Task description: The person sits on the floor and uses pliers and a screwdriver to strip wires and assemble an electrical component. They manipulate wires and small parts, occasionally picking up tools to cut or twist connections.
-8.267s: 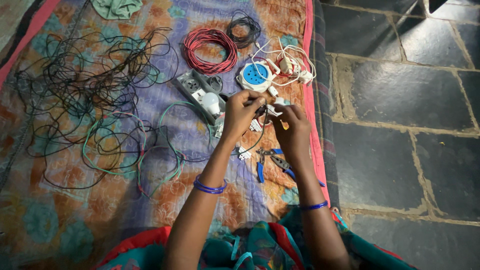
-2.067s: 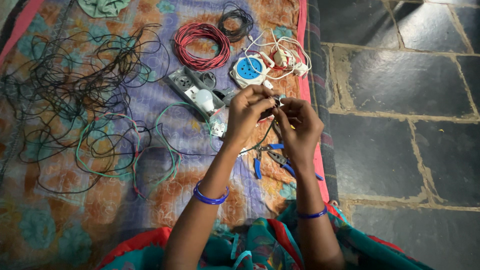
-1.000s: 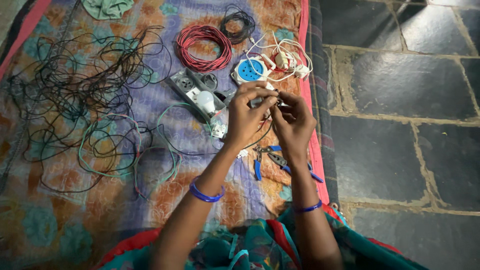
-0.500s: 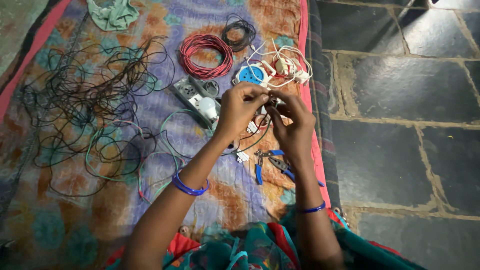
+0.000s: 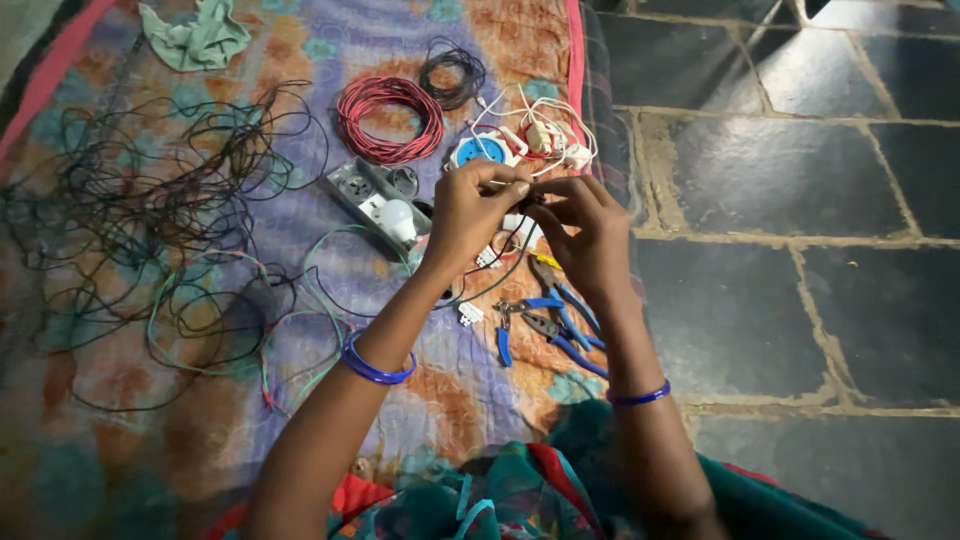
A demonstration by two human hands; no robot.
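Both hands meet at frame centre: left hand (image 5: 478, 212) and right hand (image 5: 585, 228) pinch closed on a thin dark wire (image 5: 500, 275), twisting its end. Next move likely needs the blue-handled pliers (image 5: 545, 322) just below. Vs. 0.5 s ago: grip unchanged, hands approx. same spot.

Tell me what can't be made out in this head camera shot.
- The small part pinched between the left hand and right hand: fingers cover it.
- The blue round socket: its near half is behind the left hand.
- The blue-handled pliers: partly under the right wrist.
- The black wire tangle: strands too fine to trace.
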